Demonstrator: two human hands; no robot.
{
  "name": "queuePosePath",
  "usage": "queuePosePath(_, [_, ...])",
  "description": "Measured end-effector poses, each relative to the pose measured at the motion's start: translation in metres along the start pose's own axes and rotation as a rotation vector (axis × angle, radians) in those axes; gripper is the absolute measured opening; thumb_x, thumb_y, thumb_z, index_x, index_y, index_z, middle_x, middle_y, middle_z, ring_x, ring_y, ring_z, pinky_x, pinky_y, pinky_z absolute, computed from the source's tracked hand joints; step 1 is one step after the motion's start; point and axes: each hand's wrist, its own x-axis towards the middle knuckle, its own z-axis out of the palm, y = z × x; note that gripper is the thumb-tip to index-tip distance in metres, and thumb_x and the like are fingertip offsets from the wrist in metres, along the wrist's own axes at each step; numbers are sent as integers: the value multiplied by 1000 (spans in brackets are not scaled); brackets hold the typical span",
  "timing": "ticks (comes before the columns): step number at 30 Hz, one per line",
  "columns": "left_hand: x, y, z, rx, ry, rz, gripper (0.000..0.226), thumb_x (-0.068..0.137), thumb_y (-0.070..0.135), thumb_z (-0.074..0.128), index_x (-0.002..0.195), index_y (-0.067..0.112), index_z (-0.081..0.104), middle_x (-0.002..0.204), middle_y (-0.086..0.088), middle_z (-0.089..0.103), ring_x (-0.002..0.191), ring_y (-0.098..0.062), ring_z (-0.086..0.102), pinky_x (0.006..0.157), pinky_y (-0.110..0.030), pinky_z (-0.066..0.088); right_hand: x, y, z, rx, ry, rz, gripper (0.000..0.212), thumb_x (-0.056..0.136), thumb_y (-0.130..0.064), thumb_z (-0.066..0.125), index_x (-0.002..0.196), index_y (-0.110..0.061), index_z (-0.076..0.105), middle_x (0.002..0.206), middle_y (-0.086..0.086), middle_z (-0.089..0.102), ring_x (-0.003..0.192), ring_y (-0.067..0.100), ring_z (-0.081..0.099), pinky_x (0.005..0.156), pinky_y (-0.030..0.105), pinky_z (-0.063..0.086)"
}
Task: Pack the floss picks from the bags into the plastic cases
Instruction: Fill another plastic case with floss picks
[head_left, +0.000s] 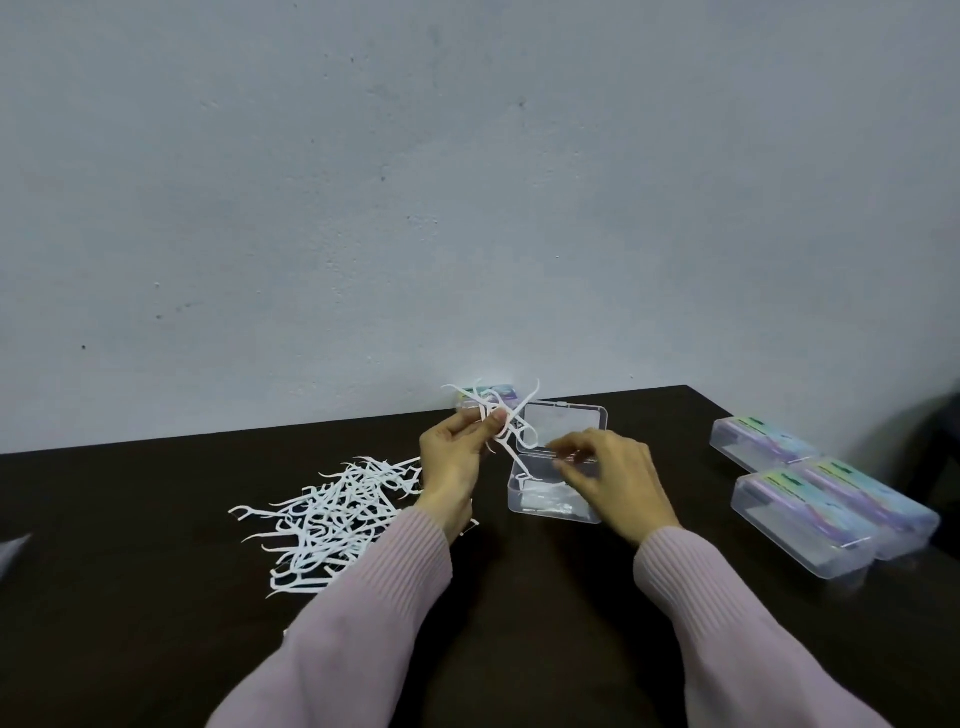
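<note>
Floss picks (332, 512) lie in a loose white heap on the dark bench (156, 597), left of the open clear case (550, 483). The left hand (454, 457) pinches a crossed bunch of picks (501, 418) above the case's hinged lid. The right hand (613, 478) hovers over the case, fingers loosely curled; whether it holds anything I cannot tell. These picks look light, stiff and prone to tangling, so gripping the handles, aligned, seems best.
</note>
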Motion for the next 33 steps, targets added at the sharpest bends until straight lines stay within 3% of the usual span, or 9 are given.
queuePosePath(6, [-7,-1,10,-134,-42,-109,6,81,5,69,86,8,69,74,-2,70,62,-8,65,58,-15,53,0,-14,0,405,-35,-5,54,75,-25,77,120,-28,48,96,-12,60,85,-1,63,78,12,50])
queuePosePath(10, [-11,0,13,-165,-74,-168,5,82,7,68,87,8,68,73,-2,71,58,-7,66,52,-16,51,-2,-18,1,528,29,-25,36,78,-9,72,107,-24,56,87,-11,64,73,-4,66,65,8,51])
queuePosePath(13, [-9,2,13,-190,-108,-206,3,83,6,67,82,10,67,70,-1,71,60,-7,66,58,-17,55,-2,-18,-4,672,87,11,23,78,-1,69,97,-14,66,81,-4,68,70,-1,67,61,9,50])
queuePosePath(18, [-8,1,11,-183,-130,-222,3,85,4,64,85,7,66,73,-2,71,63,-8,67,65,-18,57,1,-12,-6,856,86,148,18,81,1,66,97,-6,69,76,5,71,61,11,69,58,15,53])
queuePosePath(22, [-7,0,9,-161,-110,-226,8,83,3,65,91,1,66,78,-7,71,63,-11,68,62,-19,57,5,-4,-8,823,61,228,18,82,-2,66,98,-7,70,80,7,71,62,9,69,59,15,54])
queuePosePath(26, [-4,2,4,-186,-88,-229,15,83,1,64,98,-5,65,87,-13,71,64,-14,71,65,-21,58,7,1,-12,723,51,245,17,84,-6,64,96,-16,70,83,-2,69,69,7,66,57,12,51])
queuePosePath(29, [1,3,0,-188,-55,-207,16,83,1,64,99,-5,64,79,-10,72,64,-13,71,63,-20,58,7,5,-13,546,34,195,15,84,-11,64,93,-22,69,83,-10,63,76,2,60,58,10,46])
queuePosePath(31, [4,3,-3,-167,-42,-174,18,84,2,64,100,-6,63,80,-10,71,63,-12,70,65,-19,56,6,7,-11,443,-5,168,12,84,-15,66,90,-25,69,84,-10,62,79,3,59,67,13,47])
queuePosePath(33, [6,3,-5,-136,-28,-137,15,84,2,64,97,-5,63,83,-11,70,63,-10,70,66,-18,55,7,11,-8,355,-50,175,12,84,-22,67,85,-34,66,84,-10,63,83,5,59,88,30,49])
